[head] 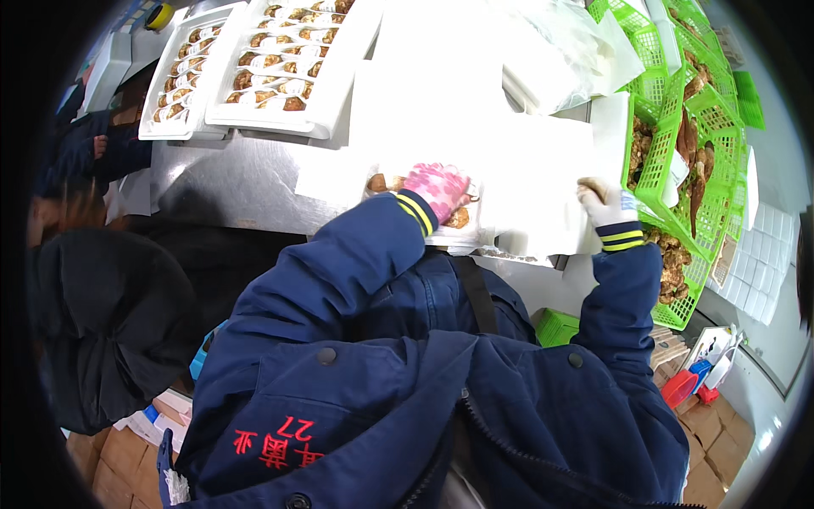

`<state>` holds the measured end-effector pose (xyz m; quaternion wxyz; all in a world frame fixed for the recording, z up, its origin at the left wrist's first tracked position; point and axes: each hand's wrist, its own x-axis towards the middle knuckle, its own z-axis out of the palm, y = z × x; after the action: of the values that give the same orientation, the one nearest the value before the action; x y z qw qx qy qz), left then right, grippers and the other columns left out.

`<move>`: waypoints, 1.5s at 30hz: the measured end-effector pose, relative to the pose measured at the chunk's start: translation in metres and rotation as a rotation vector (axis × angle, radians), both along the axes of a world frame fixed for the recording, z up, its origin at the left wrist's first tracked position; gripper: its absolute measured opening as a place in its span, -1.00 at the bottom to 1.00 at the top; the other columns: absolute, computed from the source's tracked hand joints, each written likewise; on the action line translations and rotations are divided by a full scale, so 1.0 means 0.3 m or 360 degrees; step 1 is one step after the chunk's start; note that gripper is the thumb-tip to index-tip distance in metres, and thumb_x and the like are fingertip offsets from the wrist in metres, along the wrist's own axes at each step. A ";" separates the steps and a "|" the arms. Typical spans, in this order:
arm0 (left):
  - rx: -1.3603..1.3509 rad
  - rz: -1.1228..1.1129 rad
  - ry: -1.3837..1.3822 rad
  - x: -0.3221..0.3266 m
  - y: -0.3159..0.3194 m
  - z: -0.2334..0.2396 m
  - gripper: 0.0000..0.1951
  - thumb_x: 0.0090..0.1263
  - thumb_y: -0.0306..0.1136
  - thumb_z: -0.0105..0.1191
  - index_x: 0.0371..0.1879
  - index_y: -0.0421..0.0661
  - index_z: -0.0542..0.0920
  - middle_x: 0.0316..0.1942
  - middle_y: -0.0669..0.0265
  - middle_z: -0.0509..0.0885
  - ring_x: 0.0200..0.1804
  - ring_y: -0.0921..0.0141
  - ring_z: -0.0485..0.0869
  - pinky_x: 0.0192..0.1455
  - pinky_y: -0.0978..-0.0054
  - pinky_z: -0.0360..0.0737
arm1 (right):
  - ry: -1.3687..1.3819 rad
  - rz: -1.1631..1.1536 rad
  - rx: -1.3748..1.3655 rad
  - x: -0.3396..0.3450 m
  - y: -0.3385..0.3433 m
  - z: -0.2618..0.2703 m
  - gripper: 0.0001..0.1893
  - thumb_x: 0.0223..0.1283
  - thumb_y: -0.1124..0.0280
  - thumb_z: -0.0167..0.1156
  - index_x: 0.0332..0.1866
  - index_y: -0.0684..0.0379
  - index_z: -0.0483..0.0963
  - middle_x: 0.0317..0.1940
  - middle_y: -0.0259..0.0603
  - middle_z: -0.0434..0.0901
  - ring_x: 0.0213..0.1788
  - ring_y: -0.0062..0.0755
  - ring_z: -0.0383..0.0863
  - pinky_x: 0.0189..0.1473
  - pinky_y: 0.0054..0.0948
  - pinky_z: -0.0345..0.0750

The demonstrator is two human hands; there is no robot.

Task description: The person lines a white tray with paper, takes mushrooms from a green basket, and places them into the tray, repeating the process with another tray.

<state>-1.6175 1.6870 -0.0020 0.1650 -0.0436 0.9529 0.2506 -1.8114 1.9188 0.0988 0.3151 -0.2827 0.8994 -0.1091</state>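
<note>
My left hand [439, 191], in a pink patterned glove, rests over a small white tray [481, 223] at the table's near edge. Mushrooms [456, 218] lie in that tray beside and partly beneath the glove, and the fingers' undersides are hidden. Farther right, my right hand [601, 198], in a whitish glove, is at the right edge of a white sheet [553, 159]. Its fingers are curled, with a brownish patch at the fingertips; whether they hold anything is unclear.
White foam trays [323, 129] of wrapped mushrooms stand at the upper left of the steel table [254, 184]. Green plastic baskets [661, 153] with mushrooms stand at the right. Clear plastic bags [553, 57] lie at the back. Another person in dark clothes [121, 318] is close on the left.
</note>
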 end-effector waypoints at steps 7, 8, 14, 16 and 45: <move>-0.0454 -0.0065 0.0035 0.115 -0.192 0.075 -0.72 0.29 -0.12 0.03 -0.10 0.05 0.57 -0.25 0.31 0.63 -0.16 0.25 0.58 -0.01 0.27 0.46 | 0.0883 0.0606 -0.0290 0.177 -0.056 -0.095 -0.77 0.13 0.28 0.06 -0.18 0.14 0.55 -0.23 -0.08 0.59 -0.16 -0.19 0.60 -0.05 -0.25 0.52; -0.0440 -0.0106 -0.0022 0.135 -0.191 0.070 -0.68 0.27 -0.10 0.05 -0.06 0.05 0.56 -0.22 0.32 0.63 -0.13 0.26 0.58 0.04 0.25 0.42 | 0.0737 0.0855 -0.0331 0.252 -0.163 -0.123 -0.77 0.14 0.32 0.04 -0.16 0.11 0.55 -0.21 -0.08 0.60 -0.13 -0.18 0.59 -0.03 -0.20 0.50; -0.0623 -0.0137 0.0051 0.176 -0.181 0.007 -0.79 0.25 -0.22 0.02 -0.17 0.08 0.57 -0.23 0.37 0.58 -0.06 0.35 0.56 0.15 0.24 0.32 | 0.0622 0.1309 0.0279 0.419 -0.405 -0.352 -0.79 0.17 0.42 0.00 -0.16 0.19 0.54 -0.22 -0.09 0.58 -0.16 -0.16 0.59 -0.06 -0.24 0.51; -0.0638 -0.0096 0.0018 0.187 -0.166 -0.005 -0.80 0.28 -0.25 -0.04 -0.18 0.07 0.57 -0.23 0.36 0.58 -0.07 0.35 0.56 0.14 0.25 0.34 | 0.0471 0.1265 0.0322 0.434 -0.412 -0.362 -0.78 0.14 0.39 0.06 -0.15 0.17 0.57 -0.22 -0.09 0.61 -0.12 -0.16 0.60 -0.03 -0.20 0.50; -0.0836 -0.0359 -0.0025 0.177 -0.246 -0.006 -0.84 0.17 -0.34 -0.02 -0.31 0.02 0.60 -0.31 0.29 0.64 -0.10 0.28 0.58 0.07 0.23 0.40 | 0.0647 0.1249 0.0298 0.372 -0.462 -0.307 -0.75 0.22 0.38 -0.02 -0.12 0.12 0.58 -0.17 -0.10 0.64 -0.12 -0.17 0.62 0.01 -0.15 0.46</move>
<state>-1.5642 1.6131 -0.0038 0.1821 0.0195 0.9828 -0.0250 -1.6997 1.7802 0.0067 0.1738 -0.5883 0.7737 0.1582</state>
